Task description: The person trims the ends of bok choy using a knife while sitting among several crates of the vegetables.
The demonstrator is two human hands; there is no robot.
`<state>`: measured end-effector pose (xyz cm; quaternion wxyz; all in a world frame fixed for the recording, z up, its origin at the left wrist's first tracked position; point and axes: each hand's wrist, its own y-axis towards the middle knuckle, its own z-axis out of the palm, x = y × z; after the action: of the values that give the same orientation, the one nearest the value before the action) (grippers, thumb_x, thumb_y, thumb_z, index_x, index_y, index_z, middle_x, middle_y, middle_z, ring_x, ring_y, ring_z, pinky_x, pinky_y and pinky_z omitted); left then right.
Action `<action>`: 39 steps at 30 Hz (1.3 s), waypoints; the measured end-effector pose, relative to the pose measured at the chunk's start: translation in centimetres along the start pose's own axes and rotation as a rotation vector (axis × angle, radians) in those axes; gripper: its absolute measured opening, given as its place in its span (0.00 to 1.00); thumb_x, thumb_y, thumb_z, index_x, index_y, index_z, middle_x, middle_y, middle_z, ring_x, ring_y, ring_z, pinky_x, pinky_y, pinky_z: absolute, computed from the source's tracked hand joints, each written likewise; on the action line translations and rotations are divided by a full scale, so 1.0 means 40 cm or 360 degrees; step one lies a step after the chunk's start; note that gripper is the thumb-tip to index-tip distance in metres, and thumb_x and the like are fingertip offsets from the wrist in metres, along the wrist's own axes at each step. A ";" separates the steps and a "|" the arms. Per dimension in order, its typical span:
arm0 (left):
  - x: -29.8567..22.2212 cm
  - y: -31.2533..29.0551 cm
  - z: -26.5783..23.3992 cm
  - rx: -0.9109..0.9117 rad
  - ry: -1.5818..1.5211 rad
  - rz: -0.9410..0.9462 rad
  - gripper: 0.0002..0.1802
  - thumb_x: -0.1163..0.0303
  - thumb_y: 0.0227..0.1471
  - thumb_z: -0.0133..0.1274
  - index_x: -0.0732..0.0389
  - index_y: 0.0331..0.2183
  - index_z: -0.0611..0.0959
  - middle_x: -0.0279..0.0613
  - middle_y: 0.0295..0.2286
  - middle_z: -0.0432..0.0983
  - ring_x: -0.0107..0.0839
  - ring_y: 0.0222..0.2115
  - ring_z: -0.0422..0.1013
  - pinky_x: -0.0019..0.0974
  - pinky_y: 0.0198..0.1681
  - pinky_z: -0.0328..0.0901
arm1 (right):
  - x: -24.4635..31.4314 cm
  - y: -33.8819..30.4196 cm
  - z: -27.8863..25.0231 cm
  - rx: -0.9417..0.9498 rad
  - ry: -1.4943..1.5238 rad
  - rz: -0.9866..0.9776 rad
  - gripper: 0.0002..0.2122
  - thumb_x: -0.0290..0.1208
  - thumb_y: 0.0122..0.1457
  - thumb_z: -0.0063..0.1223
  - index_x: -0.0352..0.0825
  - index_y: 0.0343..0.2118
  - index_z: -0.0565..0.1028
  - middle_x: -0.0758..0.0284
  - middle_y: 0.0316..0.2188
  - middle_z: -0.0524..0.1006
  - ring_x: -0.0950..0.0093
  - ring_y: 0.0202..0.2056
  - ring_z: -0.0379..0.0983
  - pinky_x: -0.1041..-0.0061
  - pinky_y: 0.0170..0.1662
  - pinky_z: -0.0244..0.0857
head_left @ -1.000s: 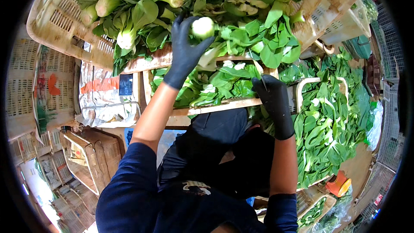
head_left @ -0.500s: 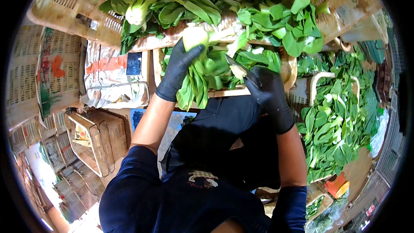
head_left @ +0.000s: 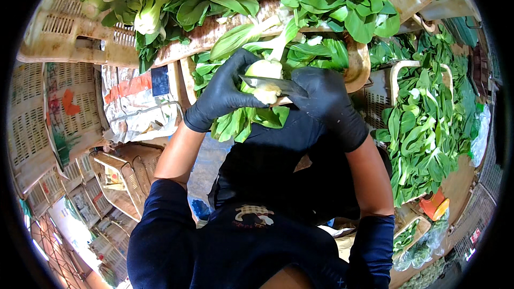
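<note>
My left hand [head_left: 225, 92], in a black glove, is wrapped round a head of bok choy [head_left: 262, 68]. The pale base shows above and beside its fingers, while green leaves spread out below the hand. In my black-gloved right hand [head_left: 327, 99] is a knife [head_left: 273, 83], its handle hidden in the grip. The blade lies across the pale base, and a cut-looking, yellowish-white end piece [head_left: 267, 94] sits just below it. Both hands are close together over my lap, in front of a crate [head_left: 357, 69] with leafy greens.
A large stained crate [head_left: 64, 43] heaped with bok choy [head_left: 155, 13] stands ahead. On the right is a big pile of bok choy [head_left: 420, 134]. An open crate [head_left: 120, 176] and a foil-like, silvery-white covered stack [head_left: 139, 107] stand on the left.
My hands have come together: the right has moved left with the knife, bringing its blade onto the bok choy base. The left has turned the bok choy and lowered it slightly.
</note>
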<state>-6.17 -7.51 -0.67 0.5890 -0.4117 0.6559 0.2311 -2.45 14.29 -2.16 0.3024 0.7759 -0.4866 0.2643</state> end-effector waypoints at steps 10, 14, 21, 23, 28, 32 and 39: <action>0.009 0.008 0.012 -0.0360 -0.0300 0.0150 0.29 0.67 0.41 0.60 0.69 0.44 0.69 0.43 0.38 0.70 0.30 0.40 0.67 0.31 0.46 0.60 | -0.038 0.032 0.002 -0.0138 0.0693 0.0571 0.16 0.39 0.48 0.58 0.29 0.33 0.72 0.58 0.26 0.74 0.66 0.29 0.71 0.71 0.33 0.64; 0.034 0.033 0.061 -0.0429 0.0040 0.0208 0.26 0.60 0.50 0.52 0.71 0.44 0.69 0.48 0.37 0.71 0.32 0.39 0.67 0.33 0.43 0.61 | 0.042 0.062 0.008 -0.0115 0.0956 0.0442 0.27 0.36 0.43 0.64 0.26 0.42 0.65 0.60 0.38 0.71 0.72 0.41 0.69 0.74 0.43 0.62; -0.014 0.054 0.005 0.0038 -0.0209 -0.0010 0.22 0.65 0.49 0.54 0.66 0.44 0.72 0.38 0.36 0.71 0.24 0.38 0.66 0.28 0.43 0.61 | -0.035 0.051 0.015 -0.0048 0.1287 0.0378 0.19 0.34 0.43 0.63 0.29 0.35 0.71 0.62 0.27 0.73 0.73 0.29 0.70 0.76 0.34 0.65; -0.025 0.059 0.001 -0.0014 0.0036 0.0097 0.20 0.71 0.48 0.54 0.65 0.44 0.72 0.36 0.35 0.71 0.23 0.37 0.66 0.27 0.42 0.61 | -0.054 0.052 0.012 -0.0015 0.1128 0.0391 0.17 0.34 0.44 0.62 0.30 0.33 0.71 0.64 0.25 0.72 0.75 0.28 0.70 0.75 0.32 0.64; -0.037 0.065 -0.038 0.0229 0.0197 -0.0016 0.17 0.70 0.48 0.54 0.65 0.41 0.73 0.33 0.31 0.71 0.19 0.32 0.66 0.25 0.37 0.63 | -0.059 0.034 -0.015 0.0305 0.1159 0.0590 0.17 0.27 0.47 0.55 0.29 0.42 0.70 0.74 0.24 0.71 0.86 0.24 0.64 0.84 0.28 0.60; -0.019 0.090 -0.062 0.0455 -0.0151 0.0052 0.13 0.73 0.47 0.52 0.66 0.38 0.74 0.34 0.26 0.72 0.18 0.25 0.67 0.25 0.30 0.64 | -0.027 0.016 -0.030 0.0365 0.1660 0.0757 0.17 0.30 0.46 0.55 0.31 0.41 0.71 0.74 0.21 0.69 0.85 0.22 0.64 0.84 0.27 0.60; -0.008 0.111 -0.105 0.0383 -0.0377 -0.0075 0.16 0.67 0.50 0.49 0.66 0.40 0.74 0.41 0.34 0.73 0.25 0.33 0.71 0.30 0.40 0.65 | -0.005 0.017 -0.059 0.0268 0.1879 0.0639 0.19 0.30 0.47 0.54 0.29 0.42 0.70 0.71 0.23 0.71 0.83 0.23 0.66 0.82 0.27 0.63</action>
<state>-12.23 -8.26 -0.32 0.7126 -0.3232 0.5949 0.1839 -3.43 15.88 -0.56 0.4023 0.4138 -0.3513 0.7372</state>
